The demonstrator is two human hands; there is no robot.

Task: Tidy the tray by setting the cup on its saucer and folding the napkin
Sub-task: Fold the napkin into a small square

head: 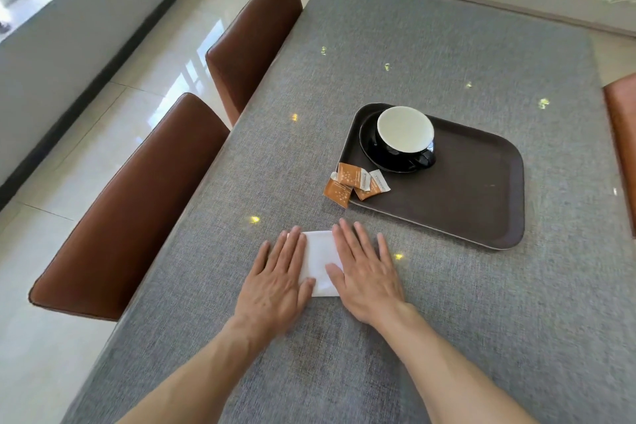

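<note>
Both hands, left hand (275, 286) and right hand (364, 272), flat on napkin (318, 262) (fingers spread), cup (404, 134) on saucer (370, 144)

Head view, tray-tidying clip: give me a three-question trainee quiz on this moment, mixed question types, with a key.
1. True or false: the cup stands on the saucer.
2. The napkin lies: A) on the tray B) on the tablecloth near the tray C) on a chair.
3. Fill in: the left hand and right hand both press ____ on the napkin.

Key: 1 true; 2 B; 3 flat.
</note>
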